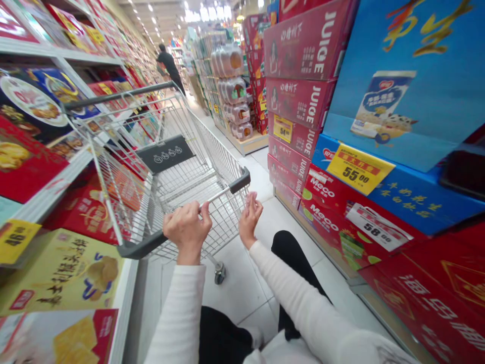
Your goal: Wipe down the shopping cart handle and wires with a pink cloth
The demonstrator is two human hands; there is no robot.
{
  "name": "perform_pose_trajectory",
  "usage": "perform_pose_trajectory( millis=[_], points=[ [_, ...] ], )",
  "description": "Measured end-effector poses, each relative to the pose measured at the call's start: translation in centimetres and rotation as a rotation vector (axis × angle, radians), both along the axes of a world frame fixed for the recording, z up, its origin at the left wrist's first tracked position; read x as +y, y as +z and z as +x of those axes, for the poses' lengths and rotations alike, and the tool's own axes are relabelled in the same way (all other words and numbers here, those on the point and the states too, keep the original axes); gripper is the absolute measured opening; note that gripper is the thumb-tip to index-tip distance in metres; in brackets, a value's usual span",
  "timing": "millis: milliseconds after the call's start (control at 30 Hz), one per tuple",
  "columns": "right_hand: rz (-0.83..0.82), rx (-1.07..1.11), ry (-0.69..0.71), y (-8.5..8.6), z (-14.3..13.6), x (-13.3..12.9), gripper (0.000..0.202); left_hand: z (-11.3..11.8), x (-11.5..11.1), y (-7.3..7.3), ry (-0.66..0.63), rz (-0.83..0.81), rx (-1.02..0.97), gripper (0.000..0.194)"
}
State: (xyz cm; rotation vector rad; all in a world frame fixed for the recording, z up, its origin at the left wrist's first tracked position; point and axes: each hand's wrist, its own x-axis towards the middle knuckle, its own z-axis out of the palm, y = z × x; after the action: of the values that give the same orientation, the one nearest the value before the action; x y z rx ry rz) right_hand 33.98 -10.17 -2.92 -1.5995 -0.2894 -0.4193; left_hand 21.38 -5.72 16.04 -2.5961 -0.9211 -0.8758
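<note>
A metal shopping cart (212, 199) stands tilted across the view in front of me, its wire basket showing no goods. My left hand (188, 226) is closed round the middle of its handle (146, 245), thumb raised on top. Beside the handle's right end, just off the basket's wires, is my right hand (250, 217). Its fingers are loosely curled and apart, with nothing seen in them. A dark plate (166, 154) with a printed logo sits inside the cart. Below the basket a caster wheel (220, 273) rests on the floor.
Shelves (131, 283) of boxed snacks run along the left. Stacked red juice cartons (293, 101) and a blue drink box (394, 91) rise close on the right. Shrink-wrapped bottles (237, 93) stand on a low platform further ahead. A person in dark clothes (169, 65) is far down the aisle.
</note>
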Motion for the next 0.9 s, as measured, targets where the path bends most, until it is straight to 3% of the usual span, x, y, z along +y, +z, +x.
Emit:
perform_pose_trajectory(
  millis=[100,167,267,367,467,633,833,900],
  points=[
    [-0.030,-0.127,0.002,-2.1,-4.9,1.4,0.053,-0.2,0.1,0.0,-0.003,0.018,0.009,0.043],
    [-0.073,-0.263,0.064,-3.2,-5.5,0.8,0.047,-0.4,0.2,0.1,-0.008,0.028,0.014,0.043],
    [-0.108,-0.333,0.088,-4.0,-2.4,-0.9,0.038,-0.4,0.1,0.2,-0.013,0.024,0.011,0.042],
    [-0.098,-0.292,-0.027,-3.7,1.1,-1.7,0.046,-0.2,0.0,0.2,-0.010,0.005,-0.001,0.042],
    [-0.098,-0.317,-0.069,-3.3,0.6,-1.0,0.050,0.0,0.1,0.2,-0.006,-0.008,-0.017,0.042],
    [-0.143,-0.514,0.097,-3.6,-2.8,-1.1,0.037,0.0,0.3,0.2,-0.008,0.001,-0.008,0.043],
    [-0.134,-0.335,-0.043,-3.6,2.7,-2.0,0.046,0.0,0.3,0.0,0.000,0.011,-0.005,0.042],
    [-0.161,-0.299,-0.025,-3.6,2.7,-1.4,0.050,0.1,0.3,0.0,0.004,0.006,-0.022,0.041]
  ],
)
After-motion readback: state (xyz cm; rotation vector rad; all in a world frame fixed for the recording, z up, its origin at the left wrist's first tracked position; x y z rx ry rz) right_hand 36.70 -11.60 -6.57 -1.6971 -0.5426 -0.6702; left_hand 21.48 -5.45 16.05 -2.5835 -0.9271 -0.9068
